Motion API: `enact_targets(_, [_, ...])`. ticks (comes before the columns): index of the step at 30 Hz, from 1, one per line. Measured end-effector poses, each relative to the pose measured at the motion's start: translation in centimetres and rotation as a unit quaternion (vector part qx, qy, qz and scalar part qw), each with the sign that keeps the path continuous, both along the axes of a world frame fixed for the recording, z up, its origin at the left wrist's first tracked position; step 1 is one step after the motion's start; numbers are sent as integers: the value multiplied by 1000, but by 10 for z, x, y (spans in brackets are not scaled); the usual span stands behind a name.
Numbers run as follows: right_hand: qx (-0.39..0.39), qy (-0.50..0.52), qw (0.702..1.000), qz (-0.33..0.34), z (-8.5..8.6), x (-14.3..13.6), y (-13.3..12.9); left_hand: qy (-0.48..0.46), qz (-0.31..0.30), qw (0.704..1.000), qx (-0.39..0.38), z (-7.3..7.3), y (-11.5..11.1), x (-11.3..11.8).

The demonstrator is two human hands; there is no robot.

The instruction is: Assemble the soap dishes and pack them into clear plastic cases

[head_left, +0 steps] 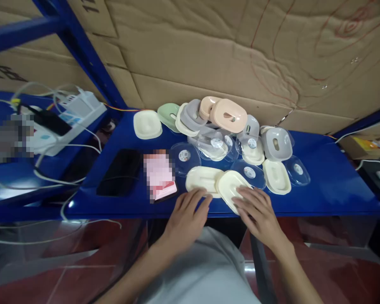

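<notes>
Near the front edge of the blue table, my left hand [190, 213] rests with its fingers spread at the lower edge of a cream dish [200, 177]. My right hand [258, 211] has its fingers spread over the right side of a second cream dish [229, 185], which is tilted and overlaps the first. Behind them lie clear lids with round stickers, one a clear lid [248, 172]. Peach dishes [230, 116], grey dishes [277, 143] and a green dish [169, 116] stand in a heap at the back. Another cream dish [277, 177] is right of my right hand.
A lit phone [161, 175] and a black phone-like slab [119, 172] lie to the left. Further left are a power strip [72, 126] and loose white cables. Cardboard [190, 55] stands behind the table. A box [364, 147] is at the far right.
</notes>
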State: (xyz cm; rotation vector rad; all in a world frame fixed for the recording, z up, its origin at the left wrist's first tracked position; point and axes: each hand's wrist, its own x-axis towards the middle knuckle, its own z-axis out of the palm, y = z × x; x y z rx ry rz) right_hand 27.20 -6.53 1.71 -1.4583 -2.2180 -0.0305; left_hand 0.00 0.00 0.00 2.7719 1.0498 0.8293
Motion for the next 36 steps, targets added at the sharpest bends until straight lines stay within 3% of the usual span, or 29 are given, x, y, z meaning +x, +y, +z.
enact_targets(3, [-16, 2, 1000, -3, -4, 1, -7, -2, -43, 999, 3, -2, -10, -3])
enact_targets(8, [-28, 23, 999, -1, -10, 3, -13, -27, 6, 1000, 6, 2, -15, -8])
enact_targets(10, [-27, 45, 999, 2, -10, 5, -13, -33, -1, 999, 4, 4, -14, -10])
enact_targets(14, [-25, 68, 997, 5, -6, -2, -8, -84, -38, 996, -2, 1, -11, -13])
enact_targets(20, [-28, 32, 997, 61, 2, -24, 6, -112, 3, 993, 39, -6, -10, -17])
enact_targets(24, [-10, 67, 997, 35, -1, -23, 14, -97, 4, 994, 46, -5, -7, -21])
enact_targets(28, [6, 114, 993, 2, -3, -20, 18, -60, -23, 998, 28, -1, -6, -23])
enact_targets(36, [-4, 115, 993, 8, -4, -21, 24, -45, -106, 993, -10, 7, -14, -27])
